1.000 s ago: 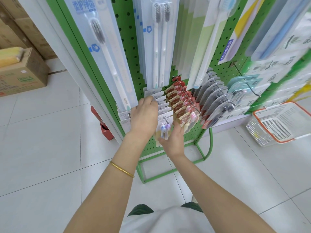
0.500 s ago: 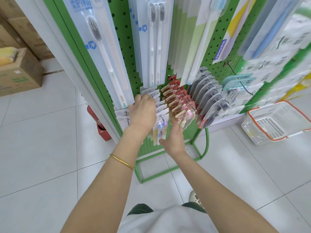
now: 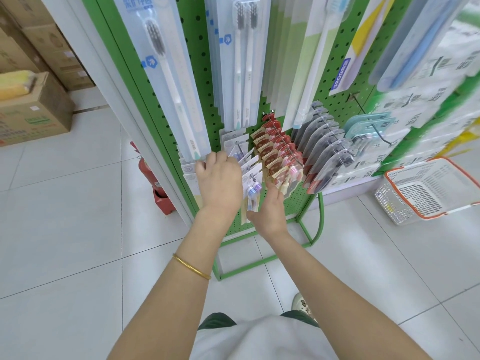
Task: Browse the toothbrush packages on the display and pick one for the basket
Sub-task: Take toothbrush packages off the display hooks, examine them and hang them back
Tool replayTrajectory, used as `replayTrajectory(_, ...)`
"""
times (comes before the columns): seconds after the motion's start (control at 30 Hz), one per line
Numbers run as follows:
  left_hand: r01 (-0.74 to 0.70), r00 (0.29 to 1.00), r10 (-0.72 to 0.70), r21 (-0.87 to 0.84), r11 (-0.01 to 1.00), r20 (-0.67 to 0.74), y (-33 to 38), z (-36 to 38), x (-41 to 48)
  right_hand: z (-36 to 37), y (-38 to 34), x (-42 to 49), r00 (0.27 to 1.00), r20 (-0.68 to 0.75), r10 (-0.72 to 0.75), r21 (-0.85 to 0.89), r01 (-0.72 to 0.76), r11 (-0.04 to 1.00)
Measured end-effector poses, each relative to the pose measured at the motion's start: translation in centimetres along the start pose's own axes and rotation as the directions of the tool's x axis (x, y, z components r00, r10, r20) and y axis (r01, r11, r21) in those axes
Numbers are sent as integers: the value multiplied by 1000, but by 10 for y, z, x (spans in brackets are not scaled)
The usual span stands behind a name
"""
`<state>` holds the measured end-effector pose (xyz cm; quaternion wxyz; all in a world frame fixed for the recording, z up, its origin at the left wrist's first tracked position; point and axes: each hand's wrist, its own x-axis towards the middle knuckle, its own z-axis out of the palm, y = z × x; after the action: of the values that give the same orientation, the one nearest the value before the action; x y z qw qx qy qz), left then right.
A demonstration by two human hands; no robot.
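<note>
A green pegboard display (image 3: 200,81) carries hanging toothbrush packages. On a low hook hangs a row of small white packages (image 3: 250,165); the front one shows purple and blue brush heads (image 3: 254,188). My left hand (image 3: 219,183) reaches over this row from the left, with its fingers curled on the cards' upper edges near the hook. My right hand (image 3: 270,211) is below and holds the lower part of the front package, thumb pointing up. A white basket with an orange rim (image 3: 389,175) stands on the floor at the right.
Red-brown packages (image 3: 275,154) and dark clear packages (image 3: 324,152) hang on hooks to the right of the white row. Long toothbrush packs (image 3: 168,74) hang above. A red fire extinguisher (image 3: 149,172) stands left of the rack's base. Cardboard boxes (image 3: 33,113) sit at far left.
Both hands stay on the same row of white packages, and the cards are fanned out a little more. The view has shifted slightly.
</note>
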<state>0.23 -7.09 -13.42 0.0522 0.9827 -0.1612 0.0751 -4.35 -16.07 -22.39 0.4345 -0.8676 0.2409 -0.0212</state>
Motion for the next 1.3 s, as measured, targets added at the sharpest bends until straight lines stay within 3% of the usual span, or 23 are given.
replayTrajectory(0.17,96,995,-95,-6,995,13,5,5,-20,0,1,-4,1000,0,7,9,-7,1000)
replayTrajectory(0.27,133,985,-128,31,991,-112,5,9,-33,0,3,-7,1000,-7,5,12,-5,1000)
replayTrajectory(0.57,115,977,-129,-85,990,-172,-2,18,-67,-4,9,-19,1000,-13,17,58,-16,998)
replayTrajectory(0.77,111,950,-210,-382,917,-229,-5,18,-88,-11,13,-31,999,-49,8,165,1,986)
replayTrajectory(0.9,103,917,-321,-638,763,-236,-3,8,-94,-19,11,-42,996,-73,-54,236,70,969)
replayTrajectory(1.1,151,883,-469,-932,331,-23,0,-1,-79,-44,7,-59,981,38,-190,401,159,902)
replayTrajectory(1.17,146,874,-486,-951,271,-4,4,-2,-73,-52,7,-62,974,65,-217,423,171,890)
replayTrajectory(1.3,87,883,-468,-965,248,-40,18,3,-64,-61,1,-69,972,73,-223,490,160,857)
